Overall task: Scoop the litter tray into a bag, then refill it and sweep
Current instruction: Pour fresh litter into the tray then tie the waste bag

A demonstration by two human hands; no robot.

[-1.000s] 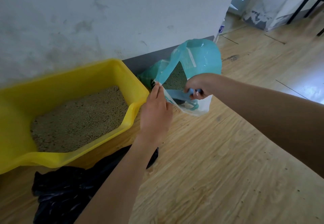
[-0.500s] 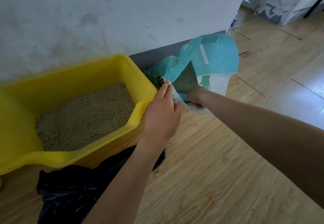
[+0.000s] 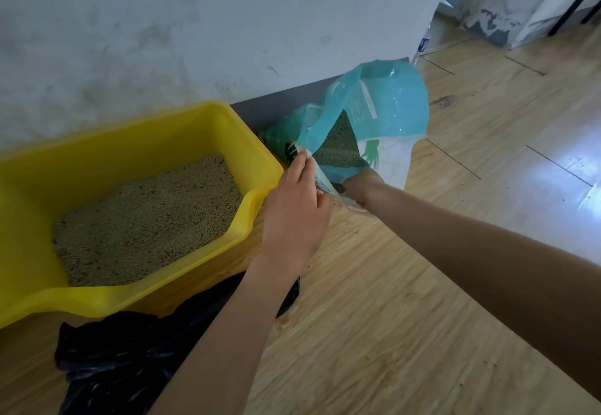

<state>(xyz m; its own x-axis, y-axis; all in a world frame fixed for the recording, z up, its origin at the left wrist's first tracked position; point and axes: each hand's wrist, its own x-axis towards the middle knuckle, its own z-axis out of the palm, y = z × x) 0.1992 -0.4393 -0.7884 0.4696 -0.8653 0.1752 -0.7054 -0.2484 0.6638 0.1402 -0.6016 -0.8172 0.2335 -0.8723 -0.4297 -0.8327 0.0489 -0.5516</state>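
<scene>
**Litter Bag Mouth Held Open, Right Hand Inside**

1. Left hand (image 3: 294, 216): reaches forward past the near right corner of the yellow plastic litter tray (image 3: 227, 128). My fingers (image 3: 302, 167) lie together and point up along the cut edge of the teal-and-white plastic litter bag (image 3: 390, 102). They pinch that edge and hold the mouth open.

2. Right hand (image 3: 362, 185): inserted into the bag mouth up to the wrist. The bag edge hides the fingers, so I cannot tell whether they are apart, together or clamped on anything.

3. Litter bag: stands on the wooden floor (image 3: 390, 317) against the grey skirting (image 3: 279, 102) of the white wall (image 3: 195, 24), just to the right of the tray. Greenish granules show inside the open mouth. The upper flap is folded up and back.

4. Litter tray: sits on the floor against the wall, to the left of both hands. A layer of tan granular litter (image 3: 146, 219) covers its bottom.

5. Crumpled black plastic bag (image 3: 130, 359): lies on the floor in front of the tray, partly under my left forearm.

6. Loose granules are scattered on the floor near the bag mouth.
</scene>
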